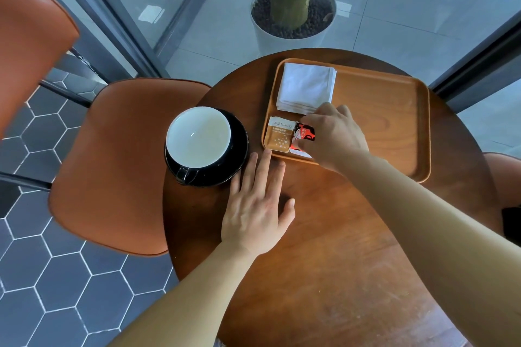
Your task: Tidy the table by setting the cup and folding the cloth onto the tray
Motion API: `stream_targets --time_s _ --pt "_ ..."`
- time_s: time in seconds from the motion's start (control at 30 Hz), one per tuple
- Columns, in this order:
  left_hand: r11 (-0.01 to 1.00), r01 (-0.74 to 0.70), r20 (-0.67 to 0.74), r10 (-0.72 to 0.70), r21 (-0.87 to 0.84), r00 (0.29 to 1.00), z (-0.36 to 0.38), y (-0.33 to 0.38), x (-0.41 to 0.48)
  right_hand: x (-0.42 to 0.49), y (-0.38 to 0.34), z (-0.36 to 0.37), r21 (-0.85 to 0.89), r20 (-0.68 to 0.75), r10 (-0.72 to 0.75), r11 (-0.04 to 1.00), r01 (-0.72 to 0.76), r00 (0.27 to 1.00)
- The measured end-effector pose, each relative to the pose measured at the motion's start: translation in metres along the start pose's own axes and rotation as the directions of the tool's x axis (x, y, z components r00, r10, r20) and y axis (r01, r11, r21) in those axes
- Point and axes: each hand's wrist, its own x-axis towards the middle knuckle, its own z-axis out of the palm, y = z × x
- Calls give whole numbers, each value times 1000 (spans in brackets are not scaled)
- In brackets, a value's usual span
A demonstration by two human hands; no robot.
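Note:
A black cup [198,138] with a white inside stands on a black saucer [236,149] at the left edge of the round wooden table [324,234]. My left hand [256,205] lies flat on the table just right of the saucer, fingers straight. A wooden tray [394,121] sits at the back right. A folded white cloth [306,87] lies in the tray's far left corner. My right hand [332,132] reaches into the tray's near left corner and pinches a red and black packet [303,135] next to a brown sugar packet [279,135].
An orange chair [121,163] stands left of the table, with another orange chair back [31,36] at the far left. A white planter [293,25] with a trunk stands on the floor behind the table. Glass panels with dark frames surround the spot.

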Motion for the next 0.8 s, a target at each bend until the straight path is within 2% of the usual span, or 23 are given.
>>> stream_targets --time_s 0.3,0.6,0.8 --pt "1000 1 10 -1 3 1000 3 -1 0 -1 -2 0 59 17 18 998 -19 1000" --pt "1000 -4 1 4 1 1000 0 0 -1 -10 6 0 192 -131 47 981 -21 990" --pt "1000 -24 11 24 -8 1000 -4 -1 -1 -23 9 -4 225 -120 70 973 -42 990"
